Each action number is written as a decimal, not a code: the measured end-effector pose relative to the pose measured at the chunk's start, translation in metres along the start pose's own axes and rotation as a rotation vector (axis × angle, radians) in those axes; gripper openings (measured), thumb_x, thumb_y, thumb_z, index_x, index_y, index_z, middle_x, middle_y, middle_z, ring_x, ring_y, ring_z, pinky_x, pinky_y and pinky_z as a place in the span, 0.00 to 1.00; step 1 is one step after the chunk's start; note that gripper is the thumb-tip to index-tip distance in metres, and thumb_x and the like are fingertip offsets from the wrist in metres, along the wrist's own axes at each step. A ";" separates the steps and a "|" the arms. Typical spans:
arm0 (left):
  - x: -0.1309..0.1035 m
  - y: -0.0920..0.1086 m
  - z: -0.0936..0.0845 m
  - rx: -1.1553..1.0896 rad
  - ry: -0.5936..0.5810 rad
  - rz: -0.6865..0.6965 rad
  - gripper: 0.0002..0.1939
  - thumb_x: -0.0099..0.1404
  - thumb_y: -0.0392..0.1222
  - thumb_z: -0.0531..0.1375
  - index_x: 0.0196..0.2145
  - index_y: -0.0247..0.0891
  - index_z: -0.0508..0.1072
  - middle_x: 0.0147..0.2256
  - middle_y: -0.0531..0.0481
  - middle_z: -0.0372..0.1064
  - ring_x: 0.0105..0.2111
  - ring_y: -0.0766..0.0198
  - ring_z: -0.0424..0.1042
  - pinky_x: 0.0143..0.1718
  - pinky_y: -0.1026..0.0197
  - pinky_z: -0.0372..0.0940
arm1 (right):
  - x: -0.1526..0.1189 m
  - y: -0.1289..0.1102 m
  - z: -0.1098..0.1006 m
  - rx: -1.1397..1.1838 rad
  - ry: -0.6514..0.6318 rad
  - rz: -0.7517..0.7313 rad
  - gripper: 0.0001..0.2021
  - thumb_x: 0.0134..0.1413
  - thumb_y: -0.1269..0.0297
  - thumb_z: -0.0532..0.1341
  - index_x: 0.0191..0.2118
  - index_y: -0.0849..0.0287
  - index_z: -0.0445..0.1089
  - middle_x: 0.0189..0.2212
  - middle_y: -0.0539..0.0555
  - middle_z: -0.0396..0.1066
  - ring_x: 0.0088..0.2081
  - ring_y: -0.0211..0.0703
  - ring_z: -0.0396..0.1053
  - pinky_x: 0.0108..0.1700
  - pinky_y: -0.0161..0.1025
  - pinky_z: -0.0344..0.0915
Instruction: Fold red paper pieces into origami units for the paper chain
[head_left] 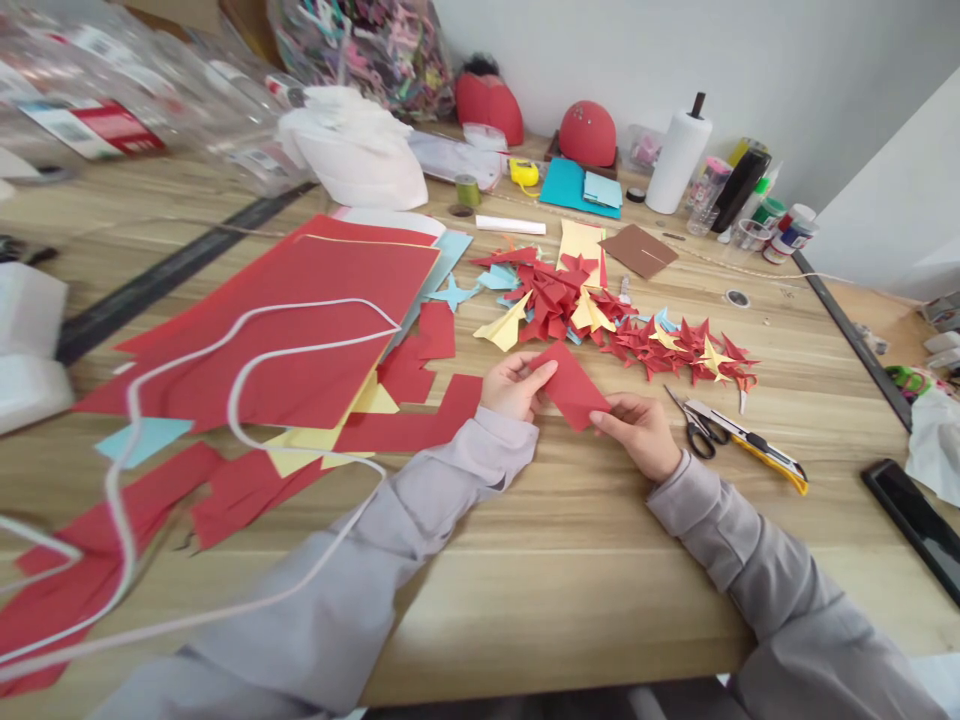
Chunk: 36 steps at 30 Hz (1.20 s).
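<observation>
A small red paper rectangle [574, 388] is held tilted above the wooden table. My left hand [516, 386] pinches its upper left corner, thumb on top. At its lower right corner, my right hand [641, 432] grips it between thumb and fingers. Just beyond the paper lies a heap of folded red pieces [551, 295] with some yellow and blue ones. Red and yellow paper stars [679, 350] are clustered to the right of the heap. Cut red scraps [450, 415] lie beside my left wrist.
Large red sheets [322, 330] cover the left, with a white cable [236, 400] looping over them. Scissors [701, 432], a yellow cutter [761, 455] and a black phone [915, 525] lie at right. Bottles [791, 235] and a white roll [679, 160] stand at the back.
</observation>
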<state>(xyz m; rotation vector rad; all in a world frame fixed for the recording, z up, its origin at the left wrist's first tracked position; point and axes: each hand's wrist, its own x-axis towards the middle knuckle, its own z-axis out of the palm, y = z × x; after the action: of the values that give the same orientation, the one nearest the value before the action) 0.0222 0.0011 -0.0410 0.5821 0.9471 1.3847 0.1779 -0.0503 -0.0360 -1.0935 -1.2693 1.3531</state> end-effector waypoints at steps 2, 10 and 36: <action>0.001 0.000 0.000 -0.043 -0.001 -0.014 0.21 0.31 0.40 0.70 0.25 0.33 0.68 0.22 0.53 0.71 0.22 0.67 0.69 0.25 0.63 0.66 | 0.000 0.000 0.002 -0.019 0.057 -0.001 0.08 0.38 0.61 0.66 0.25 0.60 0.71 0.18 0.48 0.69 0.20 0.33 0.63 0.24 0.32 0.60; 0.001 0.002 -0.001 -0.057 -0.007 -0.050 0.23 0.30 0.37 0.70 0.26 0.35 0.65 0.23 0.55 0.70 0.26 0.66 0.70 0.28 0.61 0.66 | 0.001 0.002 0.001 0.038 0.163 -0.021 0.09 0.41 0.60 0.64 0.22 0.60 0.68 0.15 0.47 0.67 0.18 0.33 0.63 0.24 0.32 0.59; -0.012 0.006 0.000 0.530 -0.118 0.138 0.21 0.36 0.42 0.69 0.29 0.33 0.70 0.25 0.52 0.69 0.25 0.66 0.68 0.29 0.62 0.65 | -0.001 -0.001 0.004 -0.217 0.232 -0.028 0.12 0.41 0.56 0.63 0.23 0.61 0.71 0.13 0.48 0.63 0.16 0.32 0.57 0.18 0.32 0.54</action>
<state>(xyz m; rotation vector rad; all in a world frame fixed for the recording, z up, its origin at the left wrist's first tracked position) 0.0201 -0.0099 -0.0331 1.1325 1.2016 1.2001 0.1743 -0.0518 -0.0345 -1.3356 -1.2727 1.0501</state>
